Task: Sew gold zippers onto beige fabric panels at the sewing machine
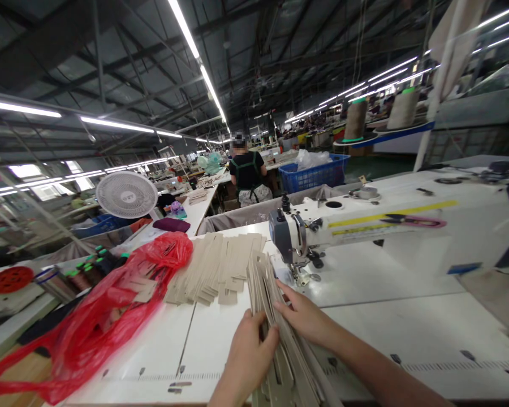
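Observation:
A thick bundle of long beige fabric strips (pixel 286 362) lies over the front of the white sewing table (pixel 220 345). My left hand (pixel 252 345) grips it from the left, thumb and fingers curled around the strips. On its right side my right hand (pixel 301 311) closes on the same bundle, thumb and forefinger at the edge. Just beyond, more flat beige pieces (pixel 216 263) are spread in overlapping rows. The head of a white sewing machine (pixel 297 232) stands to the right of the bundle's far end.
A red plastic bag (pixel 110 316) with beige pieces inside sprawls on the left. Pink-handled thread snips (pixel 415 220) lie on the machine arm (pixel 390 198). Behind are a white fan (pixel 127 195), a blue crate (pixel 314 172), and a person (pixel 249 172) facing away. Thread cones (pixel 356 120) stand at upper right.

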The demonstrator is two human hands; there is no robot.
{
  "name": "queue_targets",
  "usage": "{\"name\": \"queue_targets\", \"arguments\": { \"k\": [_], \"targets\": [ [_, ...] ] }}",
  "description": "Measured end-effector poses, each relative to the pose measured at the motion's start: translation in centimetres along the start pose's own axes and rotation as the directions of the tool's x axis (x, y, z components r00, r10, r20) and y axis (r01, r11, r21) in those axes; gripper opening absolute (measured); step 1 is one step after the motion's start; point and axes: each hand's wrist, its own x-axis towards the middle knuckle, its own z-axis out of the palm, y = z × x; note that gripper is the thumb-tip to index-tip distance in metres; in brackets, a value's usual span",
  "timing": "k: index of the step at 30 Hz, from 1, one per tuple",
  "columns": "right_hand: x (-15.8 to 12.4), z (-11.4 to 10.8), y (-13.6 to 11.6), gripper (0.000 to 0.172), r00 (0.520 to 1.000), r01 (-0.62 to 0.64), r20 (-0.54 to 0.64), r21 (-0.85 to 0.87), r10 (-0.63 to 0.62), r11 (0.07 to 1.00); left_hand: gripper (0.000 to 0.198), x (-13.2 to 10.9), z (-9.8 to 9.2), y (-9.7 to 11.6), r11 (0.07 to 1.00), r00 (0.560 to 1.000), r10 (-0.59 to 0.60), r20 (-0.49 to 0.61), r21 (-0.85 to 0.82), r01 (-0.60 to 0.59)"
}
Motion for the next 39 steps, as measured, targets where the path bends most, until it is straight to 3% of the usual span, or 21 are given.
{"name": "queue_targets", "arguments": {
  "k": [8, 16, 23, 27, 30, 32, 39],
  "targets": [
    [0.0, 0.2, 0.0, 0.064, 1.000, -0.003, 0.006, 0.055, 0.003, 0.998, 0.048, 0.1, 0.2, 0.2, 0.999, 0.999, -0.047, 0.005, -0.025, 0.047],
    [0.2, 0.8, 0.7, 0.060, 0.999, 0.011, -0.042, 0.049, -0.008, 0.999, 0.035, 0.1, 0.1, -0.3, 0.999, 1.000, -0.009, -0.002, -0.044, 0.009],
    [0.2, 0.4, 0.8, 0.064, 1.000, 0.017, -0.020, -0.154, -0.020, 0.988, 0.021, 0.5, 1.0, -0.9, 1.000, 0.999, -0.002, -0.043, 0.023, 0.003],
    [0.7, 0.0, 1.4, 0.068, 0.996, 0.054, -0.050, -0.333, -0.075, 0.942, 0.037, 0.6, 1.3, -1.3, 1.000, 0.999, 0.017, -0.044, 0.000, -0.017],
    [1.1, -0.3, 1.6, 0.069, 0.988, 0.057, -0.113, -0.377, -0.107, 0.925, 0.061, 0.5, 1.2, -1.4, 0.993, 0.995, 0.082, -0.051, -0.083, -0.086],
    [1.0, -0.3, 1.3, 0.068, 0.985, 0.053, -0.130, -0.396, -0.113, 0.917, 0.067, 0.5, 1.1, -1.3, 0.991, 0.995, 0.089, -0.045, -0.095, -0.093],
    [0.3, 0.6, -0.2, 0.049, 0.987, 0.063, -0.128, -0.249, -0.097, 0.967, 0.042, 0.6, 0.9, -0.2, 1.000, 0.999, -0.023, -0.042, 0.007, 0.023]
  ]
}}
